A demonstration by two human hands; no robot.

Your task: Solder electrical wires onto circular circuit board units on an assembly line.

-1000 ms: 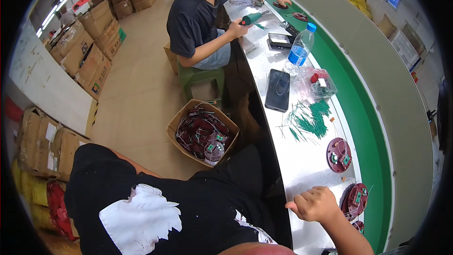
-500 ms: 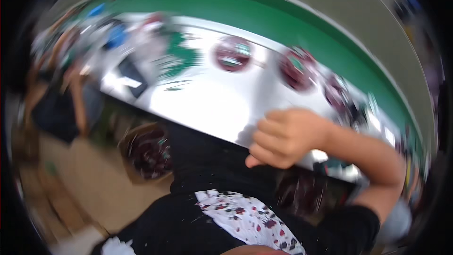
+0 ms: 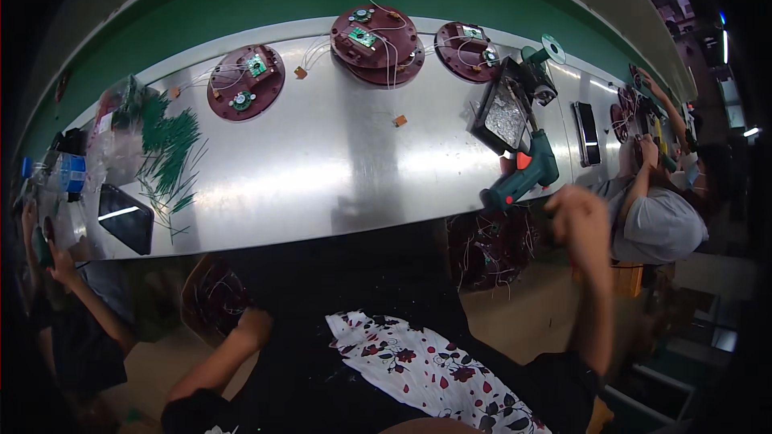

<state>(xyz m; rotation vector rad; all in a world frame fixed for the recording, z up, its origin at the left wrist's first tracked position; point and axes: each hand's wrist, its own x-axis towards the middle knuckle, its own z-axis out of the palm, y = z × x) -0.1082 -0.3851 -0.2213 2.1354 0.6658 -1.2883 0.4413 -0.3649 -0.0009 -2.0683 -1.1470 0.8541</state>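
Note:
My right hand (image 3: 582, 221) is raised off the table's front edge, just right of a green pistol-shaped tool (image 3: 531, 173) with red parts. Its fingers are curled in and slightly blurred; whatever they may hold is hidden. Down by my lap, my left hand (image 3: 256, 328) is beside a carton (image 3: 193, 293) of dark red parts, its fingers out of sight. The green tool lies next to a black tray (image 3: 503, 112) filled with crumpled silvery material. Round dark red plates with small green circuit boards and white wires lie along the back: one plate (image 3: 245, 84) at left, stacked plates (image 3: 375, 44) in the middle, another plate (image 3: 470, 52) at right.
Thin green wires (image 3: 169, 145) are heaped at left, near a black phone (image 3: 126, 219) and a blue-labelled bottle (image 3: 71, 173). Another phone (image 3: 589, 134) lies at right. More wired red parts (image 3: 492, 249) sit below the table edge. People work at both sides.
My view has swung to the right and become sharper. My right hand has moved from in front of my body to the right of the green tool. My left hand has come into view.

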